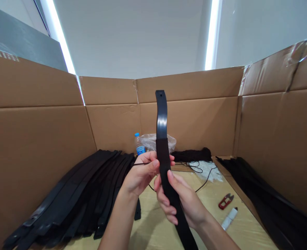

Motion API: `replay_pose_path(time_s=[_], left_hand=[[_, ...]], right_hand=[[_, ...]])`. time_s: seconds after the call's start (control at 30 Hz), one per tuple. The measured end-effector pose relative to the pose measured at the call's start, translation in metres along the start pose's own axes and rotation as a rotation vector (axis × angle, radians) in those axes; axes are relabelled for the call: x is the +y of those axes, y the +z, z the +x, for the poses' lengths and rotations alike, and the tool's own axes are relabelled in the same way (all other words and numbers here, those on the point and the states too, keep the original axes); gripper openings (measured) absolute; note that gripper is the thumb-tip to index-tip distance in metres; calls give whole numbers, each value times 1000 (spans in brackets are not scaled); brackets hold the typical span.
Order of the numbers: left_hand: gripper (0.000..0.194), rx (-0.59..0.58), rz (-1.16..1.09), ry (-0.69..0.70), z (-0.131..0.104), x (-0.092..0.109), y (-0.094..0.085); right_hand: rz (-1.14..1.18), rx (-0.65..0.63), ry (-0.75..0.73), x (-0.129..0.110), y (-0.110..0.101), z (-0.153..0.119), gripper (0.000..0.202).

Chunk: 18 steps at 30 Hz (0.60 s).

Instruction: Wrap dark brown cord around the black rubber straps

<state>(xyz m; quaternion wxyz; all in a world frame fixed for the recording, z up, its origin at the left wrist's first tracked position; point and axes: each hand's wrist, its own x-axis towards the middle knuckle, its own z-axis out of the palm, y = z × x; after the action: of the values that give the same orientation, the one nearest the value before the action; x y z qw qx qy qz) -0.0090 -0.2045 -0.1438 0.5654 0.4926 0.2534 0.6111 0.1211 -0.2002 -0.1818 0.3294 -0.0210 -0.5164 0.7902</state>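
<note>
A long black strip [162, 119] stands tilted in front of me, its bare end glossy plastic with a small hole near the tip. A dark fabric sleeve [163, 149] covers it from partway down. My left hand [143, 170] pinches the sleeved part from the left, fingers behind and thumb in front. Across that hand runs a thin black cord [141, 163]. Lower down, my right hand [178, 198] wraps round the strip with its thumb on the front. Both hands are closed.
Many black strips [91, 187] lie piled at left, with more black lengths [257, 194] at right. Red thread snips [225, 201] and a white marker-like tube [229, 218] rest on the table. Behind are a water bottle [140, 147], plastic bag [148, 140] and black cord bundle [195, 155]. Cardboard walls [195, 121] surround everything.
</note>
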Motion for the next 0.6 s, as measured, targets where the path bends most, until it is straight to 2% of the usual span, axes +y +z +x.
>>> replay_pose_path(time_s=[0.1, 0.17, 0.27, 0.33, 0.4, 0.47, 0.6], left_hand=[[40, 7, 16, 8, -2, -1, 3], [38, 84, 79, 71, -4, -1, 4], [33, 257, 227, 208, -5, 0, 7], [31, 323, 290, 272, -5, 0, 8], [28, 333, 309, 284, -4, 0, 7], [26, 309, 305, 263, -2, -1, 5], [26, 217, 223, 231, -1, -1, 1]], right_hand=[[24, -89, 43, -1, -2, 2, 48], [-109, -47, 6, 1, -4, 4, 44], [-388, 195, -149, 6, -6, 8, 39], [-553, 369, -279, 9, -6, 10, 35], [-659, 452, -352, 11, -5, 10, 32], [-662, 471, -362, 11, -5, 10, 36], [-450, 466, -334, 9, -3, 8, 47]])
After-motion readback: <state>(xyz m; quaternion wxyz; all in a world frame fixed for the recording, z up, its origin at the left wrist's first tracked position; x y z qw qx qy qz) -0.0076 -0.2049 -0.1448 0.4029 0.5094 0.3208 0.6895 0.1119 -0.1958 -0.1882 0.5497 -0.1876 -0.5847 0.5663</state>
